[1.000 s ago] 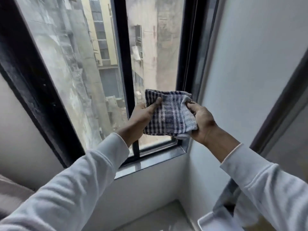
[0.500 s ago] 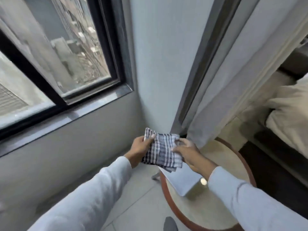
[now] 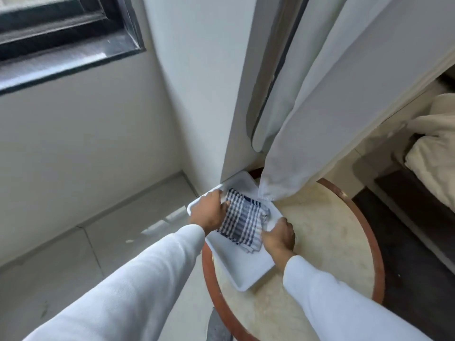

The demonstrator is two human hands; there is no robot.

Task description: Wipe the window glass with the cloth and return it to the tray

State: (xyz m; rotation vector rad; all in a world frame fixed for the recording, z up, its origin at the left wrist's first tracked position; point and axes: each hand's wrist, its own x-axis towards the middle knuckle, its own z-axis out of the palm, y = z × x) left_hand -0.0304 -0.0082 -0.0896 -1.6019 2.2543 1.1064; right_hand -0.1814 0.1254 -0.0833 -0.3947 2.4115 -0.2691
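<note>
A folded blue-and-white checked cloth [image 3: 242, 221] lies in the white tray [image 3: 242, 273], which sits on a round table [image 3: 327, 242] with a brown rim. My left hand [image 3: 209, 212] grips the cloth's left edge, over the tray's left rim. On the right side, my right hand [image 3: 279, 237] holds the cloth's near right corner, fingers curled down onto it. The window [image 3: 61, 28] with its dark frame is at the upper left, only its lower corner in view.
A white curtain [image 3: 320, 124] hangs down to the table, its hem touching the tray's far end. The wall corner [image 3: 197, 94] stands just behind the tray. A bed with pale bedding [image 3: 433, 148] is at the right. Tiled floor [image 3: 98, 242] lies to the left.
Both hands carried the cloth from the window glass down and right to the tray on the table. My view swung down with them.
</note>
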